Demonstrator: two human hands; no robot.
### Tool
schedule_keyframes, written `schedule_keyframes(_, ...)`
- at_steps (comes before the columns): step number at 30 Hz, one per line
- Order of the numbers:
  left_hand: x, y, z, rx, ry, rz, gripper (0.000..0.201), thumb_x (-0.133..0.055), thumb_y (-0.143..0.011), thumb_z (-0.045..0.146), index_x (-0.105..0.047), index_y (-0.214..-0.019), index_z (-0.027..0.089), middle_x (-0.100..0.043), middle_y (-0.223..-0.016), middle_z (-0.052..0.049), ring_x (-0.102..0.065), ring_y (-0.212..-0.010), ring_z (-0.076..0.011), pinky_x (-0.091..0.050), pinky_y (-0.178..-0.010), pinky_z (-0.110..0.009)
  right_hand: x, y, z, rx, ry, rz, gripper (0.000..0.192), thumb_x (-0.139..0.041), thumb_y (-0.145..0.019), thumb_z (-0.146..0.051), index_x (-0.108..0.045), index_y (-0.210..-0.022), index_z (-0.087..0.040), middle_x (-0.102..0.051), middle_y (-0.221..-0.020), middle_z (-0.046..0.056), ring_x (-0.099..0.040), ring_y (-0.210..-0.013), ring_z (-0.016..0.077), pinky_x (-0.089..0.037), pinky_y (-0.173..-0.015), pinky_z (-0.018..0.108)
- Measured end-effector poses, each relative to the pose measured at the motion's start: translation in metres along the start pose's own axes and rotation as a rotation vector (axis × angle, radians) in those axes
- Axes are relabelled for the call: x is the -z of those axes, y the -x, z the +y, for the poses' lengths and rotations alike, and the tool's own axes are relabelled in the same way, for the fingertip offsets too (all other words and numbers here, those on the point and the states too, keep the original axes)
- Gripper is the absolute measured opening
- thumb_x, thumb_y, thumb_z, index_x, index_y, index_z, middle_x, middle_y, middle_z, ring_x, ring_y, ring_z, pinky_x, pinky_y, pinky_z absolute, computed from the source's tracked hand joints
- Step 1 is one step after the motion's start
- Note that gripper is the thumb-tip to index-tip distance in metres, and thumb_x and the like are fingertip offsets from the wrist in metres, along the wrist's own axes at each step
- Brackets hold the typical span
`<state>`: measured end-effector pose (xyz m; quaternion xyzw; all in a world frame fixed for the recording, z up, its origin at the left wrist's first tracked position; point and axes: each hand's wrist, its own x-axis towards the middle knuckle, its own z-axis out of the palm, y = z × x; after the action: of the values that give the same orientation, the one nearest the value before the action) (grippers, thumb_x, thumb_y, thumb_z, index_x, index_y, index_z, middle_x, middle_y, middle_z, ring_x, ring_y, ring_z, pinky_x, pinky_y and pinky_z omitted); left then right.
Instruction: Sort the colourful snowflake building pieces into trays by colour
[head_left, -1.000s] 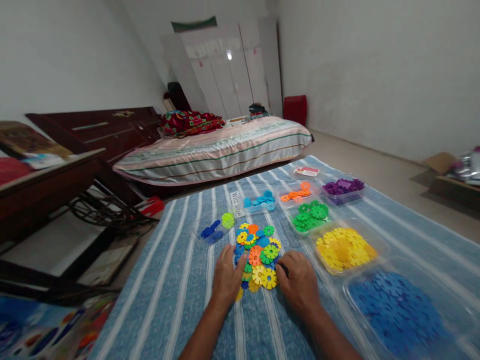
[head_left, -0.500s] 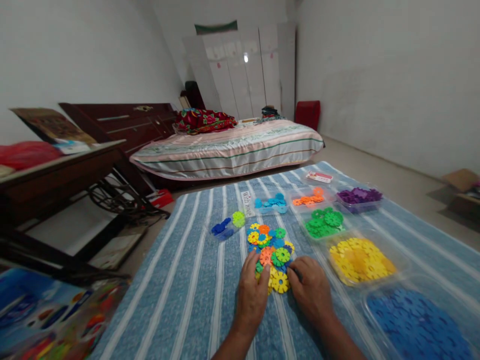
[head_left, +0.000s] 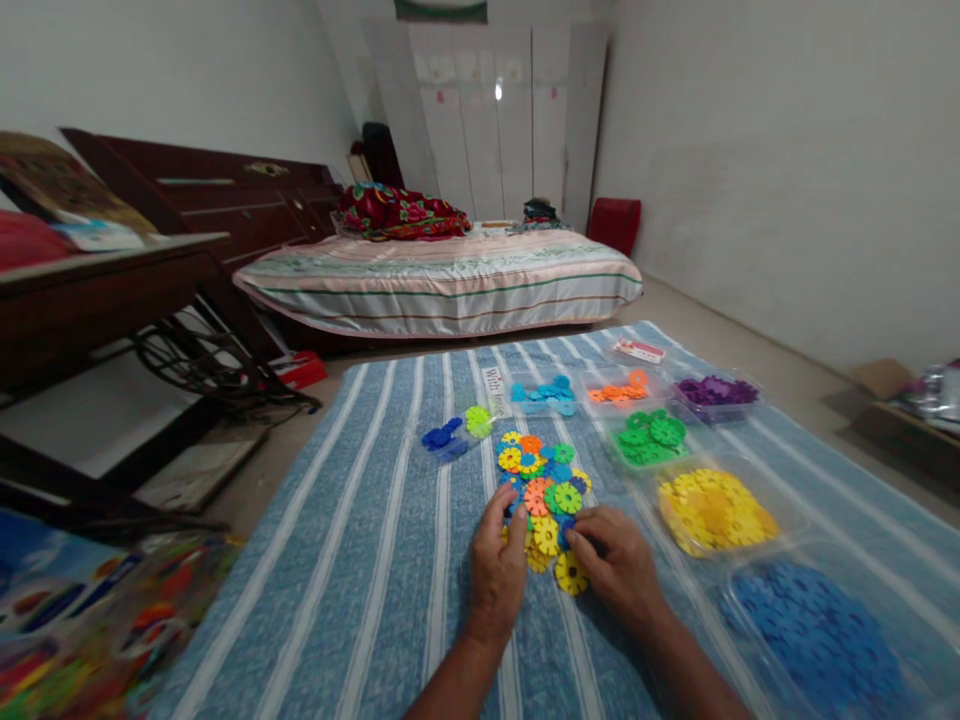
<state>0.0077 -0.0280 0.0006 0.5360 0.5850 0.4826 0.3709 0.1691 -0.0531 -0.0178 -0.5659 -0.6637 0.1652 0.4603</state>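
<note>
A heap of colourful notched plastic discs (head_left: 536,495), in yellow, orange, green and blue, lies on the striped cloth in front of me. My left hand (head_left: 496,580) rests against the heap's left edge, thumb and fingers apart; its fingertips partly cover some discs. On the other side, my right hand (head_left: 621,568) has thumb and forefinger pinched at a dark blue disc (head_left: 568,533). Just below those fingertips lies a yellow disc (head_left: 571,574). Whether the discs in the heap are joined or loose, I cannot tell.
Clear tubs hold blue discs (head_left: 814,625), yellow discs (head_left: 716,512), green discs (head_left: 651,438), purple discs (head_left: 716,391), orange discs (head_left: 619,392) and light blue discs (head_left: 545,397). Left of them, a small tub holds dark blue pieces (head_left: 442,434). A larger bed (head_left: 450,285) stands beyond.
The lower yellow disc has shifted down and right, a little apart from the heap. Both hands stay beside the heap with small finger movements. My view has tilted slightly down.
</note>
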Motion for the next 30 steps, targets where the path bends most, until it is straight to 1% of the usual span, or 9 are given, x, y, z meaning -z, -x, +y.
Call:
schedule_keyframes(6, 0.002, -0.001, 0.008, 0.039, 0.033, 0.009, 0.038, -0.047, -0.087, 0.039, -0.061, -0.116, 0.018, -0.061, -0.129, -0.008, -0.054, -0.123, -0.0212, -0.039, -0.107, -0.033, 0.004, 0.002, -0.015, -0.038, -0.212, -0.087, 0.027, -0.052, -0.089, -0.033, -0.066, -0.070, -0.019, -0.065, -0.074, 0.005, -0.061, -0.074, 0.0163, -0.046, -0.070, 0.029)
schedule_keyframes(10, 0.004, -0.002, 0.010, 0.051, 0.035, 0.031, 0.040, -0.047, -0.087, 0.041, -0.061, -0.116, 0.018, -0.064, -0.126, -0.008, -0.055, -0.121, -0.0216, -0.042, -0.105, -0.032, 0.005, 0.005, -0.017, -0.094, -0.226, 0.009, 0.030, -0.051, -0.090, -0.036, -0.065, -0.069, -0.018, -0.062, -0.068, 0.003, -0.058, -0.066, 0.0150, -0.046, -0.062, 0.028)
schedule_keyframes(13, 0.004, -0.003, 0.005, 0.044, 0.017, 0.039, 0.040, -0.047, -0.087, 0.042, -0.061, -0.117, 0.019, -0.064, -0.125, -0.008, -0.057, -0.118, -0.0218, -0.044, -0.102, -0.032, 0.003, 0.003, -0.012, -0.112, -0.182, 0.122, 0.028, -0.049, -0.090, -0.035, -0.066, -0.075, -0.018, -0.064, -0.077, 0.005, -0.061, -0.075, 0.0172, -0.049, -0.071, 0.031)
schedule_keyframes(16, 0.003, -0.004, -0.001, 0.015, 0.016, 0.039, 0.038, -0.048, -0.087, 0.041, -0.062, -0.116, 0.020, -0.063, -0.126, -0.008, -0.058, -0.117, -0.0221, -0.044, -0.102, -0.034, -0.004, -0.010, -0.001, -0.091, -0.080, 0.174, 0.024, -0.050, -0.088, -0.035, -0.067, -0.085, -0.019, -0.067, -0.091, 0.008, -0.062, -0.091, 0.0208, -0.049, -0.086, 0.039)
schedule_keyframes(18, 0.001, -0.005, -0.005, -0.006, 0.040, 0.059, 0.038, -0.049, -0.086, 0.041, -0.063, -0.113, 0.019, -0.063, -0.125, -0.009, -0.058, -0.116, -0.0224, -0.043, -0.103, -0.035, -0.011, -0.026, 0.008, -0.059, 0.016, 0.174, 0.026, -0.053, -0.086, -0.038, -0.068, -0.095, -0.019, -0.067, -0.102, 0.010, -0.060, -0.100, 0.0235, -0.046, -0.093, 0.043)
schedule_keyframes(20, 0.001, -0.007, -0.007, -0.020, 0.073, 0.088, 0.037, -0.051, -0.085, 0.041, -0.064, -0.110, 0.019, -0.065, -0.122, -0.010, -0.059, -0.115, -0.0227, -0.042, -0.104, -0.036, -0.019, -0.044, 0.015, -0.033, 0.127, 0.155, 0.037, -0.056, -0.082, -0.043, -0.067, -0.106, -0.017, -0.065, -0.112, 0.013, -0.057, -0.109, 0.0267, -0.044, -0.098, 0.047)
schedule_keyframes(23, 0.002, -0.010, -0.008, -0.030, 0.105, 0.107, 0.036, -0.051, -0.085, 0.042, -0.065, -0.108, 0.019, -0.066, -0.120, -0.009, -0.060, -0.114, -0.0228, -0.041, -0.104, -0.037, -0.031, -0.063, 0.021, -0.019, 0.248, 0.071, 0.045, -0.056, -0.082, -0.045, -0.067, -0.112, -0.014, -0.061, -0.120, 0.016, -0.054, -0.115, 0.0291, -0.042, -0.100, 0.048)
schedule_keyframes(26, 0.005, -0.013, -0.008, -0.017, 0.105, 0.117, 0.038, -0.049, -0.085, 0.042, -0.064, -0.111, 0.018, -0.066, -0.120, -0.009, -0.059, -0.115, -0.0228, -0.042, -0.105, -0.037, -0.039, -0.060, 0.019, 0.033, 0.273, -0.013, 0.038, -0.056, -0.083, -0.043, -0.070, -0.106, -0.016, -0.062, -0.120, 0.014, -0.054, -0.115, 0.0285, -0.040, -0.102, 0.047)
schedule_keyframes(30, 0.008, -0.018, -0.006, 0.002, 0.075, 0.126, 0.043, -0.047, -0.085, 0.043, -0.062, -0.115, 0.015, -0.065, -0.121, -0.012, -0.057, -0.119, -0.0239, -0.041, -0.105, -0.038, -0.045, -0.031, 0.011, 0.074, 0.226, -0.013, 0.036, -0.054, -0.086, -0.040, -0.068, -0.108, -0.017, -0.063, -0.120, 0.013, -0.051, -0.119, 0.0285, -0.039, -0.103, 0.049)
